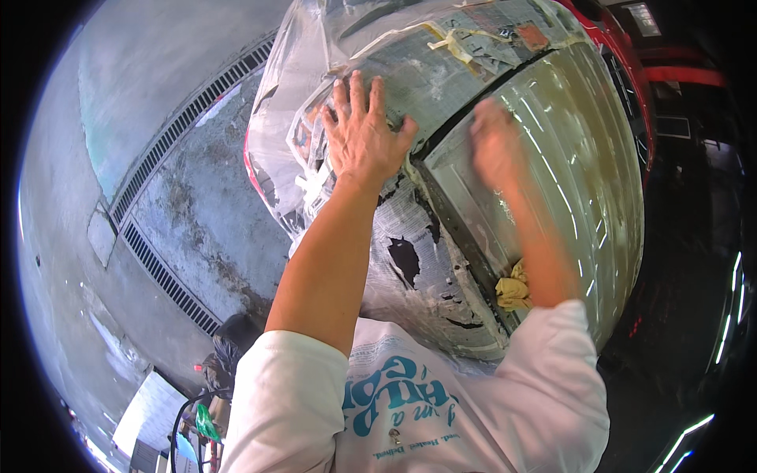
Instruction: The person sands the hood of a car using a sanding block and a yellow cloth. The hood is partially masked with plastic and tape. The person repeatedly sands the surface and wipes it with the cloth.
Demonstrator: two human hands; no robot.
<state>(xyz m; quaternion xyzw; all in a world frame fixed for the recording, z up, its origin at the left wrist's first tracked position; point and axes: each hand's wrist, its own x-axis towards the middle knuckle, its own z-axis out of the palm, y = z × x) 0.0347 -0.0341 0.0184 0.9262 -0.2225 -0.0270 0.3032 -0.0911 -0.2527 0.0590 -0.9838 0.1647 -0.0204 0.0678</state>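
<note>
My left hand (365, 140) lies flat with its fingers spread on the masking paper and clear plastic sheeting (303, 67) that wrap part of a car body. To its right, my right hand (497, 146) is on the wet, greyish-olive car panel (579, 150), close to the dark gap along the panel's edge. Motion smears its fingers, so I cannot tell whether it holds anything. A crumpled yellow cloth (514, 288) sits on the panel near my right forearm. Torn masking paper (386, 288) with dark holes covers the part nearest my body.
Strips of tape (451, 45) and a small reddish-orange piece (532, 36) lie on the far masking paper. Left of the car, a slotted drain grate (185, 106) crosses the stained concrete floor (197, 205). Another red car body (623, 71) stands at the far right.
</note>
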